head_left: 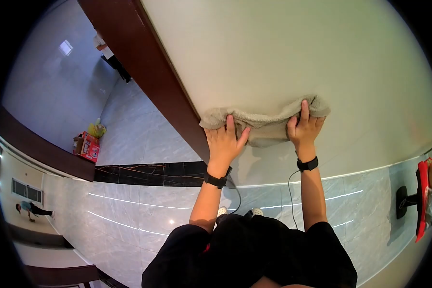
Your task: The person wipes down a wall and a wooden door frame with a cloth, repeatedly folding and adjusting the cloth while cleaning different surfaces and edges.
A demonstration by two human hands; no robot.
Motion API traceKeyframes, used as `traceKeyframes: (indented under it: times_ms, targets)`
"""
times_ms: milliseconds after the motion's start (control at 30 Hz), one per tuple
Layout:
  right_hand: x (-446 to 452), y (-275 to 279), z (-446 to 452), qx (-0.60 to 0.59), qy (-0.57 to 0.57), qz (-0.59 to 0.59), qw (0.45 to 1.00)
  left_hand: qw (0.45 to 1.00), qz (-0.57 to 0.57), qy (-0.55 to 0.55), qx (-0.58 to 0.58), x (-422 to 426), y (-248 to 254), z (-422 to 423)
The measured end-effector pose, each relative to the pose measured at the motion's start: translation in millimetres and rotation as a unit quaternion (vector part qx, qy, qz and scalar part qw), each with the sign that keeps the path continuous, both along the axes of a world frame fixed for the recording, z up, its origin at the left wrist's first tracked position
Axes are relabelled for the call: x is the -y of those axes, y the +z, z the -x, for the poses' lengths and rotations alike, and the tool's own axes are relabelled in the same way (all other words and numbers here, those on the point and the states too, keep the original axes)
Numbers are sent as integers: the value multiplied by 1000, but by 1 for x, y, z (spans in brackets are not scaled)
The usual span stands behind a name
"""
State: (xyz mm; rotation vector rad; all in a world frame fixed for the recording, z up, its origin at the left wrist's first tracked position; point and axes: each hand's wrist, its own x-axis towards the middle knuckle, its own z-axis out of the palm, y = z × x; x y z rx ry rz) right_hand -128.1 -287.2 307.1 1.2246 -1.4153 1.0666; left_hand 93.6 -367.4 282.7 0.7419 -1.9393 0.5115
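A grey-beige cloth [266, 120] lies bunched lengthwise against the pale wall [273, 53], close to the brown door frame [148, 72]. My left hand [223, 141] presses on the cloth's left end, its fingers spread and some tips tucked behind the folds. On the right end rests my right hand [305, 129], with the index finger pointing up over the cloth and the thumb apart. Both palms face the wall, and each wrist wears a black band with a cable.
Through the doorway at left are a red box [87, 146], a yellow bag [97, 129] and a person [111, 57]. Another person [33, 210] is at far left. A red object on a black stand [421, 201] stands at right.
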Motion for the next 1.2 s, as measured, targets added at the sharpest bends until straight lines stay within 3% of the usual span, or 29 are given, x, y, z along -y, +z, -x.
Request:
traceKeyframes:
  times_ms: [233,400,500,667,800,900,967,1067,1200]
  targets:
    - [-8,-51,0,37,21,-68,997,998,14,47,31,9,-47,-2]
    - [-10,-80,-1,45,60,-87,993,998,35,45,40,13,-52,-7]
    - [-7,-97,2,-11,45,-107,993,997,17,46,54,13,-52,-9]
    - [-11,-101,-9,47,52,-146,987,999,-15,23,27,6,-45,-6]
    - [-22,-69,-23,109,83,-163,977,995,-92,-5,36,-11,-23,-8]
    - [-20,-26,-24,128,155,-66,977,991,-113,-67,6,-20,8,-10]
    - [-24,19,-20,87,235,-79,965,988,-116,-93,-39,-25,40,-7]
    - [-21,97,-27,32,259,-56,964,980,-91,-137,-109,-29,88,-3]
    - [-12,163,-50,-33,317,-68,945,975,-55,-167,-137,-28,113,-5]
